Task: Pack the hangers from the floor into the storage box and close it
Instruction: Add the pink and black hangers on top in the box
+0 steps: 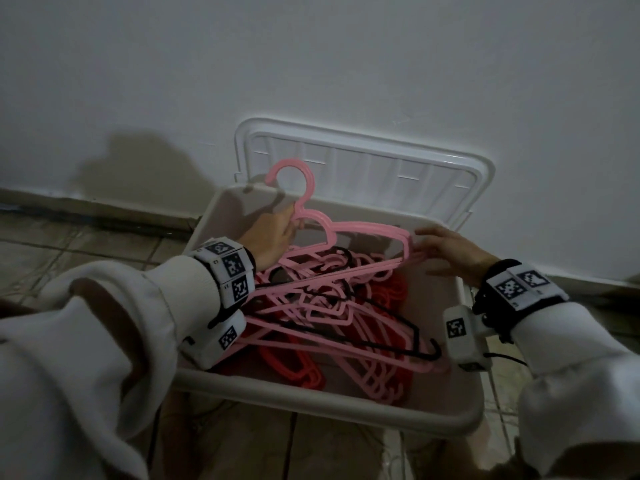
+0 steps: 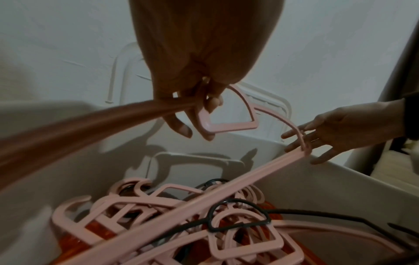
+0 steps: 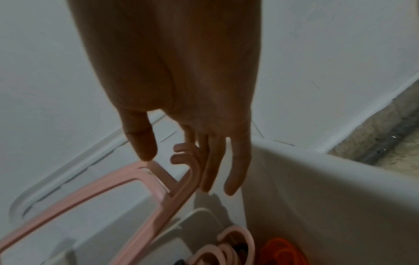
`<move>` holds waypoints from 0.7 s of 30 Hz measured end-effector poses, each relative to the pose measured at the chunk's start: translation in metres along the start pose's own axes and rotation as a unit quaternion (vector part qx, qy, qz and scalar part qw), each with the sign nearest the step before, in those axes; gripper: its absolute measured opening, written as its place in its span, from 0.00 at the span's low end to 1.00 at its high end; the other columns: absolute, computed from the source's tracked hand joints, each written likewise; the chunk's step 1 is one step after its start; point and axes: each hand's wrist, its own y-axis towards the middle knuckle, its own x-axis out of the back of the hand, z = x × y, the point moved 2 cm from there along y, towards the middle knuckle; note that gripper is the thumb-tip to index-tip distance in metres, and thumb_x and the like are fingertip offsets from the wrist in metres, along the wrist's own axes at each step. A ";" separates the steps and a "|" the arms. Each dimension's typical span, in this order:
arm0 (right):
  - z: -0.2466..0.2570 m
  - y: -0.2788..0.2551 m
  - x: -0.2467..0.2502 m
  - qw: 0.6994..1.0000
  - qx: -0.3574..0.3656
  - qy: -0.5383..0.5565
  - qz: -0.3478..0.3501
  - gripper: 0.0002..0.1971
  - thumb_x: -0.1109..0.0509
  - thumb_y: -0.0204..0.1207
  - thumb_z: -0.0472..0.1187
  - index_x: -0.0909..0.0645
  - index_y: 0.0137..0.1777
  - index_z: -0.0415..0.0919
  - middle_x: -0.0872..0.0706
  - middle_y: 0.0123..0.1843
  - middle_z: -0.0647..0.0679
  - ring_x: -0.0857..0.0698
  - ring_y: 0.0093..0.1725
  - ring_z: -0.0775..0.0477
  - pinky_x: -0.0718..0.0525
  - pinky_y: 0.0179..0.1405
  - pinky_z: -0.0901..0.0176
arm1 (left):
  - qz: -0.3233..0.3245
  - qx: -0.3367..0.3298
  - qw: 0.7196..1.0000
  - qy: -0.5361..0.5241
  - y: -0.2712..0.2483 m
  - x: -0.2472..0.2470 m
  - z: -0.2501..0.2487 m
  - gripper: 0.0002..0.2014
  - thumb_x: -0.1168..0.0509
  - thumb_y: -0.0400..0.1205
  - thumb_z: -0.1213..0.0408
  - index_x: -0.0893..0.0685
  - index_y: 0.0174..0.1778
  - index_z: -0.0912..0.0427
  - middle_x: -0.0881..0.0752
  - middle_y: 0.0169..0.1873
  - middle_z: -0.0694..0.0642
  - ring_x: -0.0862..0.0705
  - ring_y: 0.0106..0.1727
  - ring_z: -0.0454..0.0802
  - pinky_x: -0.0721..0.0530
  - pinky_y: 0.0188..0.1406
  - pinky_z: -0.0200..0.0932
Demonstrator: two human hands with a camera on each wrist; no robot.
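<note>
A beige storage box (image 1: 329, 401) stands on the floor by the wall, with its white lid (image 1: 363, 168) leaning upright behind it. Inside lies a tangled pile of pink, red and black hangers (image 1: 332, 306). My left hand (image 1: 273, 233) grips a small bundle of pink hangers (image 1: 311, 181) at the neck, holding it tilted over the box with the hook up. In the left wrist view, my left hand (image 2: 195, 107) has its fingers curled round the pink neck (image 2: 226, 129). My right hand (image 1: 446, 247) touches the bundle's right end (image 3: 181, 184) with straight fingers (image 3: 235, 179).
The white wall and skirting run close behind the box. Tiled floor lies to the left and right of it. The box's right wall (image 3: 317, 197) is just beside my right hand. A black hanger (image 2: 240, 226) lies on top of the pile.
</note>
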 end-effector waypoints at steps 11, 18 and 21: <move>-0.015 0.003 -0.064 0.832 -0.029 -0.519 0.191 0.25 0.35 0.79 0.41 0.32 0.75 0.39 0.26 0.73 0.42 0.25 0.70 0.43 0.26 0.64 0.57 | -0.091 0.045 0.994 0.037 0.000 0.017 0.009 0.09 0.54 0.88 0.66 0.29 0.53 0.62 0.28 0.30 0.46 0.29 0.28 0.39 0.29 0.24 0.20; -0.008 0.011 -0.066 0.827 0.051 -0.535 0.164 0.20 0.39 0.80 0.36 0.28 0.72 0.44 0.25 0.71 0.40 0.25 0.68 0.42 0.27 0.60 0.63 | -0.085 0.040 0.995 0.024 0.000 0.021 0.022 0.15 0.54 0.88 0.64 0.27 0.62 0.68 0.17 0.51 0.63 0.17 0.47 0.56 0.23 0.38 0.36; -0.005 0.016 -0.052 0.893 0.084 -0.419 0.141 0.17 0.38 0.80 0.33 0.24 0.68 0.43 0.18 0.63 0.40 0.20 0.50 0.49 0.26 0.36 0.79 | -0.074 0.045 0.996 0.017 0.001 0.020 0.025 0.14 0.53 0.88 0.67 0.27 0.62 0.67 0.17 0.48 0.61 0.19 0.41 0.54 0.29 0.31 0.34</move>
